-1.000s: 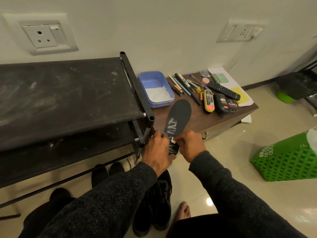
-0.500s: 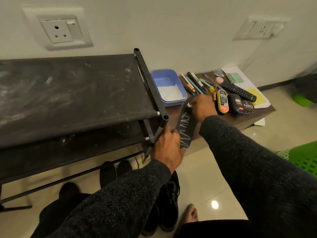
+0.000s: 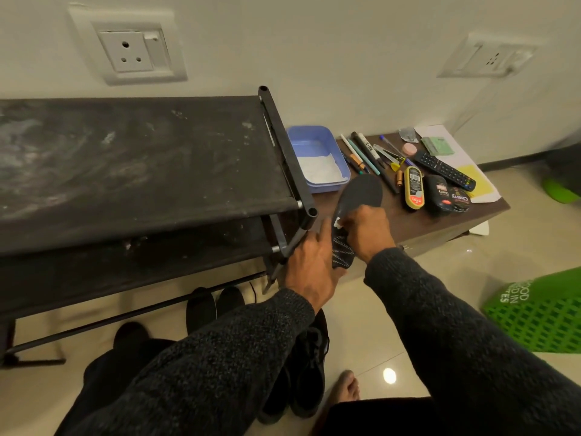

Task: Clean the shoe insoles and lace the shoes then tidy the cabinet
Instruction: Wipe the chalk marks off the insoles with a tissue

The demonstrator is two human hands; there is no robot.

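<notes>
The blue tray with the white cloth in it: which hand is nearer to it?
Right. The right hand is on the insole just below the blue tray; the left hand grips the insole's lower end.

Single head-worn view; forward-down, near the hands [image 3: 339, 247]

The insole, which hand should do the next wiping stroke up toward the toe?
Probably the right hand: it already pinches the white wipe on the insole, while the left hand grips its heel.

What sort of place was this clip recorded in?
Most likely a home, near an entryway or hall corner: a black shoe rack with shoes beneath it stands against a wall with a socket, beside a low wooden table on a glossy tiled floor.
</notes>
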